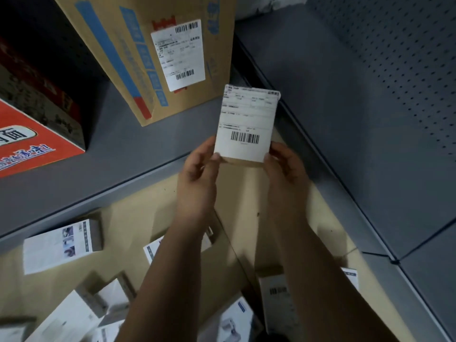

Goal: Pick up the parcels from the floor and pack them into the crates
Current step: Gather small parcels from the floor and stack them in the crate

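Both forearms come up from 6 o'clock, roughly parallel, wrists meeting just below frame centre.

Left hand (pixel 197 166): thumb tip pressed on the parcel's near face at its lower left corner, the other fingers curled round the left edge. A firm pinch.

Right hand (pixel 283 164): mirror pose. The thumb is on the lower right corner and the fingers wrap behind the right edge, also gripping.

Parcel (pixel 246 114): a small brown carton at frame centre, held clear of the floor between the two hands. Its long side runs toward 12 o'clock, leaning slightly to 1. A white shipping label covers the face toward the camera (barcode near the bottom, print too blurred to read).

Surroundings:
- A grey shelf (pixel 138 154) runs from 8 o'clock toward 1.
- On it, at 11 o'clock, sits a large cardboard box (pixel 118 70) with blue tape and its own label.
- A red box (pixel 32 149) sits at 9 o'clock.
- A perforated grey panel (pixel 394 70) fills 2 o'clock.
- More parcels lie loose on the tan floor (pixel 138 218): one at 8 o'clock (pixel 59 245), several from 7 to 5, partly hidden by the forearms.
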`<state>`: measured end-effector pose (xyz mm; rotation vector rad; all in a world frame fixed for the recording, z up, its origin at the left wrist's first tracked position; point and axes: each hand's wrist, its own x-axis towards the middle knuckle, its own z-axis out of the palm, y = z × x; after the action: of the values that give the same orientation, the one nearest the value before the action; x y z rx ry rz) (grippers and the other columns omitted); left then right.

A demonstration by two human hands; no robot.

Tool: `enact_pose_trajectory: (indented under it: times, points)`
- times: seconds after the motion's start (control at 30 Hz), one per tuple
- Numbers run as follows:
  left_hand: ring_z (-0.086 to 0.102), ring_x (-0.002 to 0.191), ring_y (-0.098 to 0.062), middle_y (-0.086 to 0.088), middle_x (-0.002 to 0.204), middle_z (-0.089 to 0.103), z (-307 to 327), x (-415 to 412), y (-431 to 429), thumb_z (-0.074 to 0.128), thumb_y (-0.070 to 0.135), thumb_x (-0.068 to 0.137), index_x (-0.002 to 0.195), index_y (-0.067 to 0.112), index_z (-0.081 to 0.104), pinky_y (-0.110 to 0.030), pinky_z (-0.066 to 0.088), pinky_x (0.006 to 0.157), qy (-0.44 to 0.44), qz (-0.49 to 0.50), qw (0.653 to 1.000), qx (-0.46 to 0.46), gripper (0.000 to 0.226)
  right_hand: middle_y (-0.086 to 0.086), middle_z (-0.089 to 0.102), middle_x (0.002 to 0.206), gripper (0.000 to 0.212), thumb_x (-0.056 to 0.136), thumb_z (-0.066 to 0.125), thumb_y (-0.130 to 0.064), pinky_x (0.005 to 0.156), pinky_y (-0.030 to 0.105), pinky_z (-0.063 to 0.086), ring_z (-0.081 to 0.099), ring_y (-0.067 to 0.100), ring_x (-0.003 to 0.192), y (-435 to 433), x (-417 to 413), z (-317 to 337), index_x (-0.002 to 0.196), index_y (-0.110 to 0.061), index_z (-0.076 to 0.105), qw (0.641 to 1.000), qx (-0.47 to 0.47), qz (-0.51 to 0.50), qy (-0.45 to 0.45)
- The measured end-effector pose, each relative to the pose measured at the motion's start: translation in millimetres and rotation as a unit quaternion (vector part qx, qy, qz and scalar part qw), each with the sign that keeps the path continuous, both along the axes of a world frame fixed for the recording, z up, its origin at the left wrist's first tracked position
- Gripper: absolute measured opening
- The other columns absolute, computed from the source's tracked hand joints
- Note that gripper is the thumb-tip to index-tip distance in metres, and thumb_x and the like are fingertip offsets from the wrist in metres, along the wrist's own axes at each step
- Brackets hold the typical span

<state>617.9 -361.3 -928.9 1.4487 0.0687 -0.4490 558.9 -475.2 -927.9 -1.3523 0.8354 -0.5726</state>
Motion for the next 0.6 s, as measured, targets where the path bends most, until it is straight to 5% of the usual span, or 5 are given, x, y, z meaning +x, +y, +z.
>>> enact_pose_trajectory:
  times: [0.17, 0.33, 0.47, 0.6]
  points:
    - [0.066, 0.116, -0.018, 0.002, 0.122, 0.072, 62.8, -41.7, 31.9, 0.059, 0.013, 0.100, 0.123, 0.023, 0.065, -0.041, 0.050, 0.100, -0.006, -0.003, 1.000, 0.027, 0.026, -0.014, 0.073, 0.104, 0.024, 0.093, 0.065, -0.006, 0.080, 0.014, 0.055, 0.068, -0.001, 0.097, 16.9, -42.2, 63.5, 0.116, -0.010, 0.070, 0.998, -0.028, 0.018, 0.048]
    - [0.067, 0.113, -0.029, -0.001, 0.119, 0.073, 132.8, -75.6, 51.1, 0.053, 0.002, 0.100, 0.120, 0.022, 0.063, -0.043, 0.051, 0.094, 0.027, 0.023, 0.999, 0.018, 0.030, -0.021, 0.073, 0.100, 0.020, 0.092, 0.067, -0.011, 0.085, 0.022, 0.057, 0.069, 0.000, 0.098, 33.4, -68.8, 139.4, 0.106, -0.025, 0.071, 0.995, -0.016, 0.046, 0.085]
    - [0.068, 0.110, -0.018, 0.002, 0.117, 0.074, 207.2, -73.1, 58.3, 0.054, 0.000, 0.099, 0.113, 0.023, 0.066, -0.038, 0.052, 0.095, 0.020, 0.042, 0.999, 0.013, 0.029, -0.004, 0.075, 0.107, 0.020, 0.092, 0.067, -0.007, 0.094, 0.039, 0.057, 0.070, 0.013, 0.104, 46.6, -72.7, 213.4, 0.108, -0.018, 0.069, 0.997, 0.015, 0.015, 0.068]
    - [0.067, 0.114, -0.017, 0.001, 0.116, 0.074, 292.9, -69.1, 62.4, 0.054, -0.002, 0.099, 0.115, 0.017, 0.066, -0.042, 0.052, 0.103, 0.015, 0.044, 0.999, 0.017, 0.028, -0.004, 0.075, 0.104, 0.018, 0.093, 0.065, -0.005, 0.089, 0.033, 0.059, 0.071, 0.012, 0.100, 56.2, -68.8, 299.8, 0.106, -0.018, 0.069, 0.999, 0.018, 0.012, 0.049]
